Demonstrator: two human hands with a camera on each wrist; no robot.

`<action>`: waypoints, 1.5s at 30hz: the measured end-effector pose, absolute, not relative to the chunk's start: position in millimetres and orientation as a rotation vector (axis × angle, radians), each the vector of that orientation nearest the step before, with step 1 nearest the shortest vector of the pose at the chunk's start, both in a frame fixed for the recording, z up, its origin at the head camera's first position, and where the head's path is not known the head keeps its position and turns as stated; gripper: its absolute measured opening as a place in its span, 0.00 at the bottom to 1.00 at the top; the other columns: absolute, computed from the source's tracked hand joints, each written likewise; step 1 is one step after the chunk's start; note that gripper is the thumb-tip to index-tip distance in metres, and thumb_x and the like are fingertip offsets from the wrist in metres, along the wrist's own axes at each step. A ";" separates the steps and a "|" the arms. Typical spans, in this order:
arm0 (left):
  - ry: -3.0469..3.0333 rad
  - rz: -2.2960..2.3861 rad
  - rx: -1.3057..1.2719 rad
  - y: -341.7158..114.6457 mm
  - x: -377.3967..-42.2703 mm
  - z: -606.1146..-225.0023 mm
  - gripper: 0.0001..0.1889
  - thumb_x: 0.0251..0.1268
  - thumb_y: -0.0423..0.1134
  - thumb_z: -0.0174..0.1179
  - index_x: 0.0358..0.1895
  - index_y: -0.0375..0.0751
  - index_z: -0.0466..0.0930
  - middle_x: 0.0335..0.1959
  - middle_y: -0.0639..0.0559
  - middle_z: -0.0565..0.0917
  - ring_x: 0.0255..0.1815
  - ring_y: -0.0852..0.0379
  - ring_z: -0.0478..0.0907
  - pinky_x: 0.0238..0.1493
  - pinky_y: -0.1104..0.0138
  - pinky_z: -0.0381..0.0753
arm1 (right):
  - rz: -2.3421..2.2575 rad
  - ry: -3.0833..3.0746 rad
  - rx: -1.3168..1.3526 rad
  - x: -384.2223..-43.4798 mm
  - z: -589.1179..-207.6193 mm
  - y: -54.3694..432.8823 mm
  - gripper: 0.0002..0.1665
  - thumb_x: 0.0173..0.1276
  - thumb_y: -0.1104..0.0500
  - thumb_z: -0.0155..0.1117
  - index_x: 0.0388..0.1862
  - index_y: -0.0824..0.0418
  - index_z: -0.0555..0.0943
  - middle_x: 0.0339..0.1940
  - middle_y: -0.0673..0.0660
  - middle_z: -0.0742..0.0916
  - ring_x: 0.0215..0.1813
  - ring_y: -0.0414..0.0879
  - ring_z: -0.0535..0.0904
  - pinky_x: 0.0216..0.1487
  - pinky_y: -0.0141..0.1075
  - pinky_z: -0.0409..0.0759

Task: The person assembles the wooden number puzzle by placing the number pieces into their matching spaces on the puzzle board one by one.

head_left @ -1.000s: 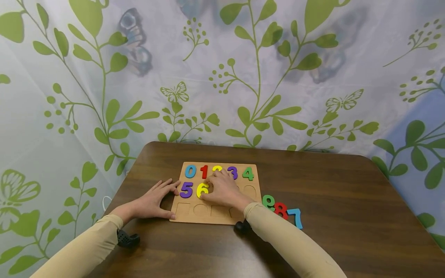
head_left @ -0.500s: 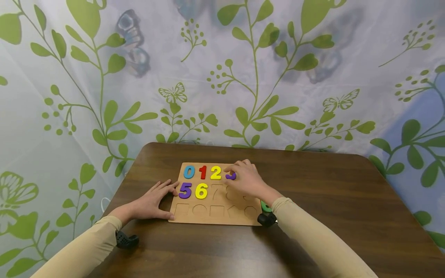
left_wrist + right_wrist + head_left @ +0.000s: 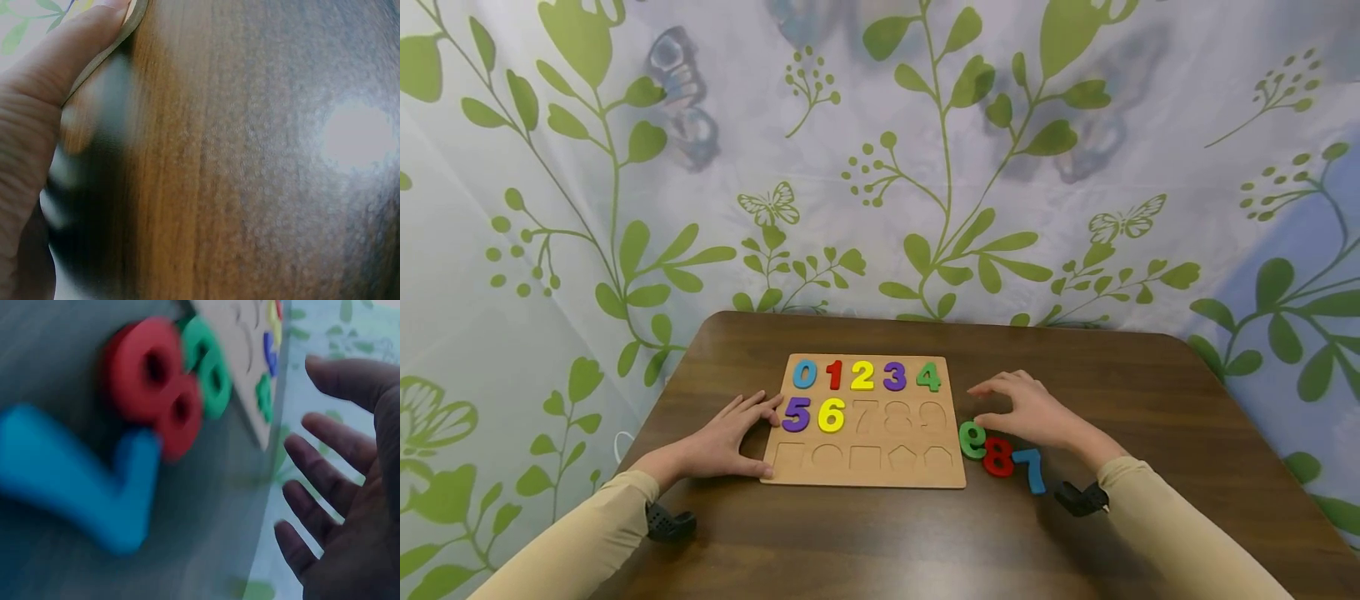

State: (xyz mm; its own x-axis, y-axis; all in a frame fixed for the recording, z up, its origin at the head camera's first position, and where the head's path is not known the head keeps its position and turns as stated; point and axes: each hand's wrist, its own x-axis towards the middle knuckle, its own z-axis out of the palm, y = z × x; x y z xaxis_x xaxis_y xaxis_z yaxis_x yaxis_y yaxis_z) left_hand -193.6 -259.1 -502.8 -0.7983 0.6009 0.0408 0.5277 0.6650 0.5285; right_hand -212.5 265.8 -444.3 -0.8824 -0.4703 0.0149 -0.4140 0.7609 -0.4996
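Your left hand (image 3: 726, 442) on the board's (image 3: 880, 477) nine-o'clock edge, right hand (image 3: 1030, 412) near the 9 (image 3: 974, 443), both loosely spread.
Likely light, stiff; pinch its sides.

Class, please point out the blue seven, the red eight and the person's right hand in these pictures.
Blue seven (image 3: 72, 479): right wrist view, on its long stem.
Red eight (image 3: 998, 457): head view, where its two loops join.
Right hand (image 3: 1037, 413): head view, on the back of the hand.

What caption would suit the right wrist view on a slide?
Empty right hand near blue 7, red 8 and green 9.
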 end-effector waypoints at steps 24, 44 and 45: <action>2.737 0.782 0.887 -260.0 -194.7 -502.3 0.35 0.51 0.69 0.72 0.55 0.54 0.72 0.81 0.48 0.60 0.82 0.34 0.45 0.76 0.35 0.34 | -0.710 2.810 -0.700 -162.2 -477.0 338.6 0.47 0.52 0.32 0.80 0.71 0.40 0.75 0.63 0.55 0.74 0.63 0.57 0.65 0.55 0.66 0.68; 2.731 0.767 0.872 -259.9 -194.3 -503.2 0.35 0.51 0.69 0.72 0.56 0.56 0.72 0.81 0.49 0.60 0.82 0.34 0.45 0.76 0.36 0.35 | -0.714 2.842 -0.623 -154.0 -488.6 349.1 0.41 0.50 0.30 0.79 0.63 0.35 0.78 0.62 0.53 0.74 0.63 0.57 0.64 0.57 0.67 0.65; 2.731 0.767 0.873 -259.8 -194.1 -503.1 0.35 0.51 0.69 0.72 0.56 0.55 0.72 0.81 0.49 0.59 0.82 0.34 0.45 0.76 0.36 0.35 | -0.719 2.841 -0.623 -153.7 -488.8 349.1 0.40 0.50 0.30 0.80 0.62 0.35 0.78 0.62 0.53 0.74 0.63 0.57 0.63 0.57 0.67 0.65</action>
State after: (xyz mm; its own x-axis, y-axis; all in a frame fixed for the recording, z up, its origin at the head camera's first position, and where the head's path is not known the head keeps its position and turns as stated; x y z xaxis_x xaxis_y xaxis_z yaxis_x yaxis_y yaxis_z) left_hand -194.1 -259.8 -503.1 -0.8132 0.5820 -0.0078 0.4929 0.6957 0.5225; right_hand -153.7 349.1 -488.8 -0.9035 -0.4270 -0.0383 -0.3574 0.7995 -0.4827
